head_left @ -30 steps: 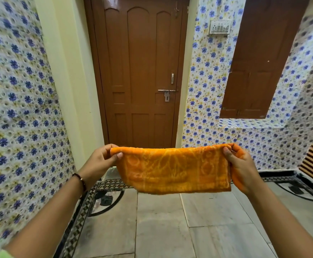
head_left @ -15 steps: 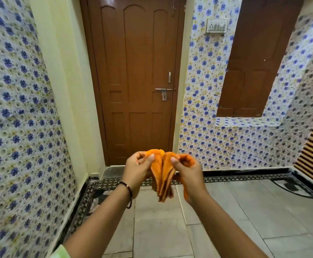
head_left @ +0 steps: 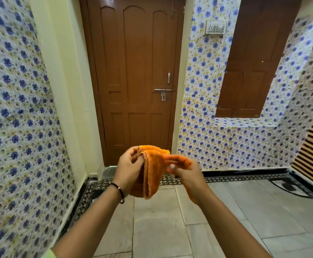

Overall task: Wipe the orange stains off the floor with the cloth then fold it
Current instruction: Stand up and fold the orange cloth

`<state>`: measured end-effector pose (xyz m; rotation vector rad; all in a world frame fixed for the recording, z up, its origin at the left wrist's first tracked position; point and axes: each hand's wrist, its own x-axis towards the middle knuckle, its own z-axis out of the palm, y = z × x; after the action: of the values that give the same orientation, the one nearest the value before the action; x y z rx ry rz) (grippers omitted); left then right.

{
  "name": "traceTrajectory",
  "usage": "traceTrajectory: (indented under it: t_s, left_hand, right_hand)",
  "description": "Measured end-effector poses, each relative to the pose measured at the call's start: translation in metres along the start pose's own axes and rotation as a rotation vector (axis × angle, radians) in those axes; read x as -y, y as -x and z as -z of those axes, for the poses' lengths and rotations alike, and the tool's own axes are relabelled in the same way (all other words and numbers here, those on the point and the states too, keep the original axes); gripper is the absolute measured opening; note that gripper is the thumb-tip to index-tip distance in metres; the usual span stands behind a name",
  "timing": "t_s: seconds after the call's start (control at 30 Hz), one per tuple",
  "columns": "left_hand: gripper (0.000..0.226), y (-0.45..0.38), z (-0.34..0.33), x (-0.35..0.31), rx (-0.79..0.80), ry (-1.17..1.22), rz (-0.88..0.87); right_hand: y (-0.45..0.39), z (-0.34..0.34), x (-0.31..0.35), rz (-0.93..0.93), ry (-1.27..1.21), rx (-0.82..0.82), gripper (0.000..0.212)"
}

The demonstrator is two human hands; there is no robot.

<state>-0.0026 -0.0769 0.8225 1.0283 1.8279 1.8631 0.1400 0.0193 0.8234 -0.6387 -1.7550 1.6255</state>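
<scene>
Orange terry cloth (head_left: 152,172), folded over into a narrow hanging bundle, sits mid-frame just below centre, held in the air in front of the brown wooden door (head_left: 133,75), well above the grey stone-tile floor (head_left: 157,229).

Left hand (head_left: 128,170): fingers curled round the top left edge of the cloth, pinching it. Right hand (head_left: 186,174): thumb and fingers pinch the top right layer; part of the cloth drapes over the back of that hand and down by the wrist, so exact finger positions are partly hidden.

No orange stains visible on the floor tiles in view; my read is the wiping is done and this is mid-fold.

Risks from here:
- Edges misaligned. Layers hang loose and uneven at the bottom; closing the fold now would likely give a skewed stack.
- The flap trapped over the right hand could drag the fold open when that hand pulls out.
- Everything hangs from two pinches at the top. Regripping with both hands at once could drop the cloth to the floor.
- No surface under it, so each fold needs one hand holding throughout.
</scene>
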Motion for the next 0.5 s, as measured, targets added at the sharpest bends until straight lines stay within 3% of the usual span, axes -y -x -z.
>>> traceTrajectory:
  t_s: [0.07, 0.13, 0.2, 0.37, 0.43, 0.5]
  left_hand:
    - [0.018, 0.001, 0.007, -0.001, 0.027, 0.098, 0.062]
    - [0.016, 0.001, 0.013, -0.002, 0.071, 0.215, 0.113]
    - [0.015, 0.001, 0.019, -0.003, 0.139, 0.313, 0.144]
    - [0.040, -0.006, 0.035, 0.000, 0.298, 0.378, 0.159]
    - [0.038, -0.009, 0.041, 0.001, 0.305, 0.331, 0.151]
    - [0.030, -0.009, 0.045, 0.004, 0.298, 0.238, 0.135]
  right_hand:
    - [-0.003, 0.008, 0.001, 0.096, 0.087, -0.086, 0.025]
    - [-0.008, 0.017, 0.001, 0.176, 0.171, -0.058, 0.030]
    - [-0.012, 0.026, 0.007, 0.196, 0.337, 0.086, 0.032]
    - [-0.019, 0.032, 0.027, 0.074, 0.642, 0.502, 0.027]
    - [-0.020, 0.035, 0.032, 0.052, 0.668, 0.552, 0.014]
    - [-0.023, 0.039, 0.034, 0.039, 0.653, 0.493, 0.011]
